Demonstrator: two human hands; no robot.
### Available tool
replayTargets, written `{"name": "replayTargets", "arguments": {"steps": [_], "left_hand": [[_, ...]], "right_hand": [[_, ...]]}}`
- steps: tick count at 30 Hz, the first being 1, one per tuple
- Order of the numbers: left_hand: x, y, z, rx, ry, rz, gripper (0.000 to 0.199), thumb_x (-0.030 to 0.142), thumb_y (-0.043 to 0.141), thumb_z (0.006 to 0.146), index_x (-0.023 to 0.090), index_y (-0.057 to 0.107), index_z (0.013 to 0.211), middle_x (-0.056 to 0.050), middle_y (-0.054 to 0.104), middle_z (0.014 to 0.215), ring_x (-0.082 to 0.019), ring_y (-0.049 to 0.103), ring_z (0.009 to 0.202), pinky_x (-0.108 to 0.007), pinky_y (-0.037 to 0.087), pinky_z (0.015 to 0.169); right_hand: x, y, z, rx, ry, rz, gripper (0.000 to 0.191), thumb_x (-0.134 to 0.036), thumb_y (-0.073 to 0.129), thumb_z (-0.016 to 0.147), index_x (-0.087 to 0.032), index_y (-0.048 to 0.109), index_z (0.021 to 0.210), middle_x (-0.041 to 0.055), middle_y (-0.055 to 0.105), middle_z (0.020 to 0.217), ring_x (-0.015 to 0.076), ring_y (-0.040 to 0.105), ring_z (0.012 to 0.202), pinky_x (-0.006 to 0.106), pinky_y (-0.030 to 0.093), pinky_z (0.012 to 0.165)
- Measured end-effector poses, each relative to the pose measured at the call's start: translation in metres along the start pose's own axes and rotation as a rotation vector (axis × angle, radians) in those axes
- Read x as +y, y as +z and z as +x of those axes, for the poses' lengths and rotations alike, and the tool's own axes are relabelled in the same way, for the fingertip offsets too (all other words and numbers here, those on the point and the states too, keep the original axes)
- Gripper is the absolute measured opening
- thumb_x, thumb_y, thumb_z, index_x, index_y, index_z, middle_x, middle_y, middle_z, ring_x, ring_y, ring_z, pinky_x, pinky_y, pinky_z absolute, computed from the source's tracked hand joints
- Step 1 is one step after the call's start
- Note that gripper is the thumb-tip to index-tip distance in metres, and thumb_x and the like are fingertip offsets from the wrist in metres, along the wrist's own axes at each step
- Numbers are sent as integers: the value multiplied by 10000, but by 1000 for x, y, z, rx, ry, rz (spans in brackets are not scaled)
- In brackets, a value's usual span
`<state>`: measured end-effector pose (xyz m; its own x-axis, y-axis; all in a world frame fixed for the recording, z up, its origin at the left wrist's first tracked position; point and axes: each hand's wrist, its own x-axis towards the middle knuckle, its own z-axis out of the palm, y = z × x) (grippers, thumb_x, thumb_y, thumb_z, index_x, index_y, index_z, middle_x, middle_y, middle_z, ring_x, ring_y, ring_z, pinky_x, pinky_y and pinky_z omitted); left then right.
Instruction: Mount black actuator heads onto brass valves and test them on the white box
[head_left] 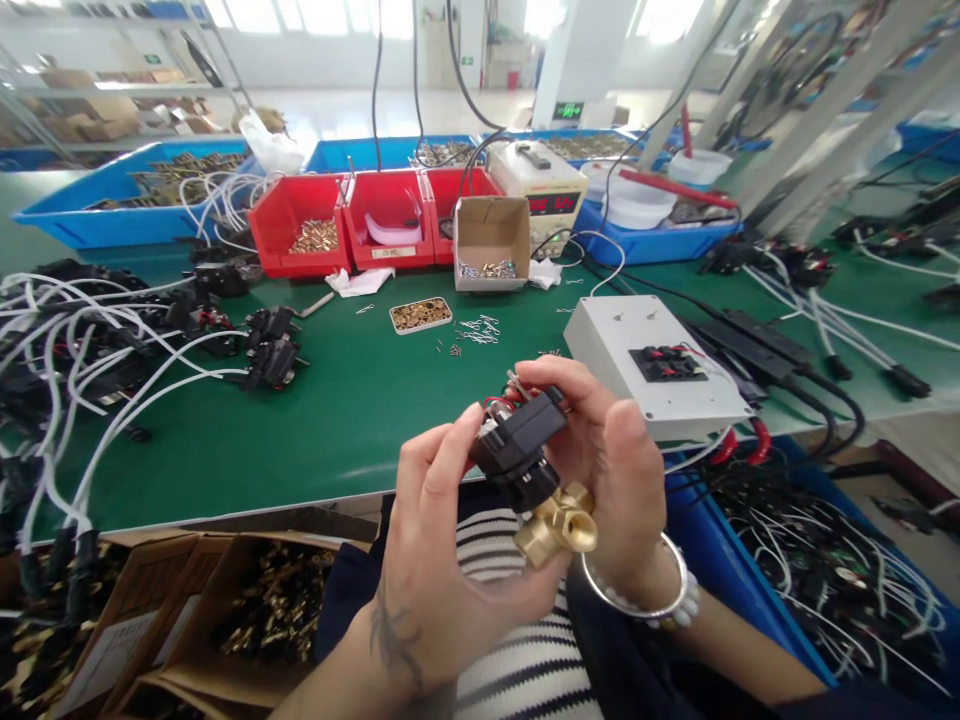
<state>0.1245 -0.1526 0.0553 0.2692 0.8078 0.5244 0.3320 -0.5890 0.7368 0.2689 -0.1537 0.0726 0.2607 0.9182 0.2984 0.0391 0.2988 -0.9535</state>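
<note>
Brass-and-black valve unit (538,480), held above the lap before the tabletop (352,430) | left hand (450,540) and right hand (619,470) both clamped on it; brass likely heavy, rigid, slick; wires likely fragile; best grip: brass body

On the flat green tabletop (352,420), the shallow rounded metal tin (421,328) lies before the open red plastic bins (300,264), between the white-cabled black plastic units (271,358), left, and the boxy light-grey switch box (611,338), right.
</note>
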Motion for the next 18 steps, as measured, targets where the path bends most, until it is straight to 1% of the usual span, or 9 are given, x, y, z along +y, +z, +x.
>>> {"name": "replayTargets", "arguments": {"steps": [2, 3, 6, 8, 10, 13, 15, 16, 18], "left_hand": [[3, 2, 0, 16, 17, 3, 879, 417, 781, 755, 394, 339, 1515, -92, 488, 1282, -332, 563, 1194, -491, 607, 954], [4, 3, -1, 27, 16, 5, 868, 419, 782, 753, 403, 351, 1507, -91, 496, 1263, -332, 568, 1181, -490, 612, 942], [6, 5, -2, 83, 14, 13, 823, 419, 782, 748, 425, 398, 1476, -85, 528, 1190, -320, 595, 1100, -475, 631, 886], [7, 7, -3, 106, 15, 11, 807, 431, 786, 742, 428, 416, 1460, -84, 541, 1146, -315, 607, 1040, -482, 636, 855], [9, 9, -3, 118, 8, 5, 802, 430, 793, 735, 420, 423, 1446, -83, 540, 1123, -315, 611, 1008, -506, 631, 846], [11, 9, -2, 148, 8, 12, 784, 403, 796, 740, 398, 425, 1431, -82, 532, 1121, -307, 617, 989, -514, 625, 832], [8, 7, 0, 126, -2, 2, 769, 392, 801, 741, 372, 437, 1418, -84, 532, 1141, -299, 620, 1007, -487, 628, 831], [4, 6, 1, 90, -21, -19, 761, 378, 804, 741, 354, 443, 1410, -82, 532, 1152, -291, 620, 1026, -471, 629, 842], [-10, 6, 4, 19, -89, -89, 720, 342, 797, 743, 313, 460, 1379, -72, 533, 1158, -265, 614, 1059, -435, 627, 871]], "right_hand": [[-5, 7, -2, 77, -32, 111, 476, -577, 358, 1011, -262, 698, 1119, 92, 585, 1225, 258, 581, 1112, 413, 517, 974], [-8, 9, -2, 103, -27, 143, 456, -568, 381, 1002, -253, 700, 1085, 105, 592, 1192, 262, 589, 1077, 412, 532, 935], [-15, 14, -1, 126, 29, 159, 449, -587, 384, 986, -245, 675, 976, 127, 596, 1096, 271, 599, 997, 431, 545, 869], [-18, 15, 3, 133, 34, 160, 452, -585, 374, 987, -243, 655, 893, 117, 592, 1004, 260, 600, 930, 432, 546, 846], [-20, 17, 6, 129, 30, 173, 457, -563, 374, 992, -234, 656, 848, 103, 589, 936, 237, 597, 859, 408, 553, 810], [-17, 22, 8, 131, 29, 237, 446, -497, 380, 1010, -212, 675, 836, 87, 608, 919, 203, 603, 813, 360, 561, 776], [-10, 22, 11, 117, 21, 254, 446, -480, 359, 1028, -209, 681, 881, 75, 628, 940, 187, 616, 827, 342, 559, 789], [-6, 20, 14, 110, 3, 218, 422, -475, 367, 1032, -214, 684, 934, 67, 637, 963, 180, 623, 858, 333, 554, 810], [5, 11, 26, 118, -52, 60, 292, -448, 474, 1004, -234, 662, 1066, 46, 648, 1017, 168, 632, 949, 312, 541, 858]]}}
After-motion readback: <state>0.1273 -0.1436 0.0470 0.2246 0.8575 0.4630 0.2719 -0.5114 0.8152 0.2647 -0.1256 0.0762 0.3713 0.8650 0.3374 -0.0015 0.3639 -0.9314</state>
